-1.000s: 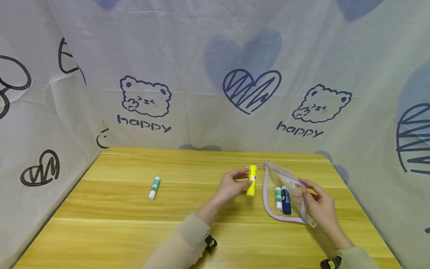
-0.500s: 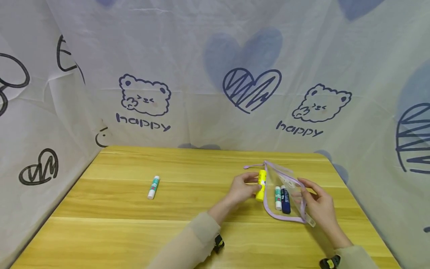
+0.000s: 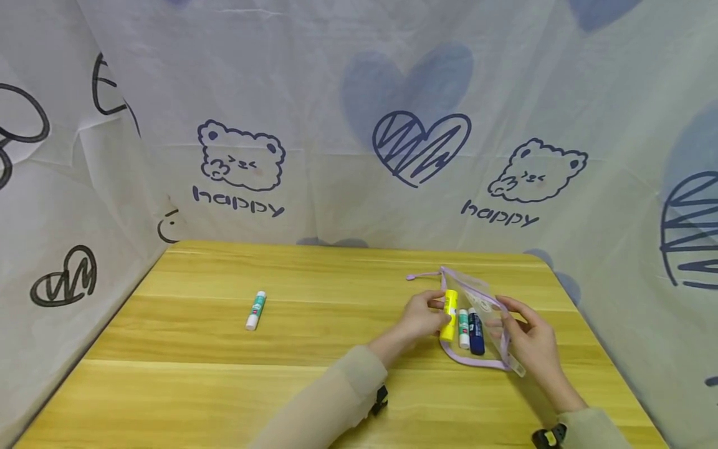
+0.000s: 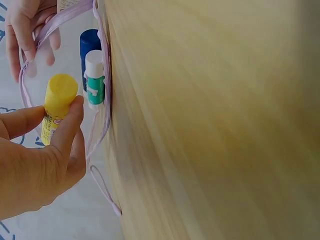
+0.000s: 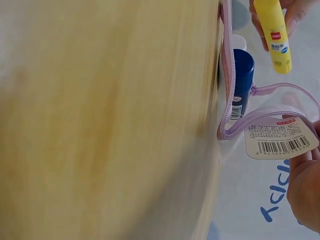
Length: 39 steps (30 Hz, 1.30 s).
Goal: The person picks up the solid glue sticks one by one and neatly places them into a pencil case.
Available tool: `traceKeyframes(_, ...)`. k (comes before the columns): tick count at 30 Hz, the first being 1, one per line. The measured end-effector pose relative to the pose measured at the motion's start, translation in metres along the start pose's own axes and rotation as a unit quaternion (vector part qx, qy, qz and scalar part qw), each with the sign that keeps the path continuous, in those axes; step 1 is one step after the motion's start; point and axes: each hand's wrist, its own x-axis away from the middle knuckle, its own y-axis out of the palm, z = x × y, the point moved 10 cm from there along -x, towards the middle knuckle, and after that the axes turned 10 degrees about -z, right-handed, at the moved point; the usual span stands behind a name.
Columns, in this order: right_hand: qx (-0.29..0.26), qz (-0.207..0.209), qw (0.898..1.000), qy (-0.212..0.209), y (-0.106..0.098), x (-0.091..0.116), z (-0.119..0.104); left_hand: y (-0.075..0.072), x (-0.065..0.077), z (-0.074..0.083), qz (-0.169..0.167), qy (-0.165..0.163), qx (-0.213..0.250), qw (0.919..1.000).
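Wood-grain table [image 3: 168, 393] in front. Right hand [image 3: 533, 340] pinches the clear pouch [image 3: 468, 361] by its edge, mouth open. Left hand [image 3: 422, 317] grips the yellow glue stick [image 3: 450, 305] between thumb and fingers, at the mouth; whether it is past the rim is hard to tell. Best done with the mouth held wide, yellow one set beside the green glue stick [image 3: 464, 327] and blue stick [image 3: 476, 333], not atop them. Lone glue stick [image 3: 255, 310] well apart, left. Printed cloth [image 3: 331, 187] behind.

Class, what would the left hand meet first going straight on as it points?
Probably the raised side of the pouch; depth is unclear, so the held yellow glue stick might brush the green stick inside first.
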Motion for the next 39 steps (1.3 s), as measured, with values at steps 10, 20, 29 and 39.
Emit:
traceKeyframes(10,0.002,0.003,1.0,0.012,0.001,-0.001,0.005,0.014,-0.014,-0.004,0.034,-0.033,-0.04,0.9981)
traceKeyframes(20,-0.005,0.005,1.0,-0.003,-0.002,-0.001,0.0,0.02,-0.021,-0.012,0.036,-0.057,-0.073,0.9951)
traceKeyframes(29,0.02,0.004,1.0,0.012,-0.007,-0.003,-0.002,0.019,-0.017,-0.006,0.05,-0.063,-0.168,0.9825)
traceKeyframes(39,-0.044,0.007,0.999,-0.023,-0.015,-0.006,-0.004,0.024,-0.019,-0.006,0.03,-0.071,-0.206,0.9755)
